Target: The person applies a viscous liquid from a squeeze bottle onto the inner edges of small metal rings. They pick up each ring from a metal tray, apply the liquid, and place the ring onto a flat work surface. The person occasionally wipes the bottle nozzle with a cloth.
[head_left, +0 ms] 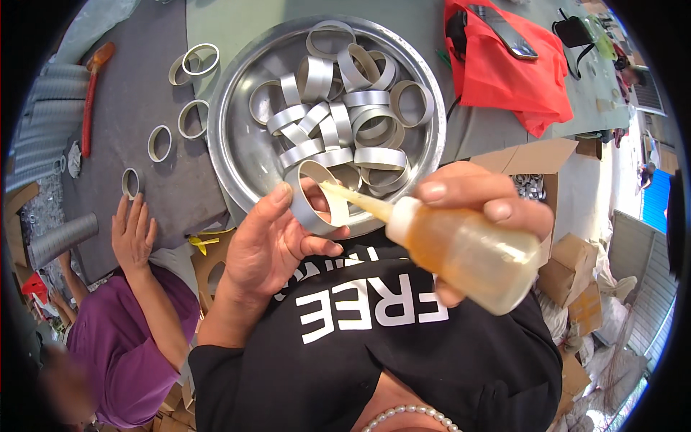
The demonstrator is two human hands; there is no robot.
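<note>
My left hand (270, 241) grips a silver metal ring (306, 201), thumb on its outer side and fingers below and behind it. In my right hand (489, 201) is a clear squeeze bottle (471, 255) with amber liquid and a white collar, tilted to the left. Its narrow yellowish nozzle (353, 198) points into the ring's opening; whether the tip touches the inner wall I cannot tell. Just beyond my hands stands a round metal tray (234, 162) heaped with several more silver rings (315, 78).
Several loose rings (193, 119) lie on the table left of the tray. A co-worker's hand (133, 234) touches one there. Further left are a red-handled hammer (91, 101) and stacked rings (65, 241). At the right, a phone (504, 32) rests on red cloth (511, 90), near cardboard boxes (568, 270).
</note>
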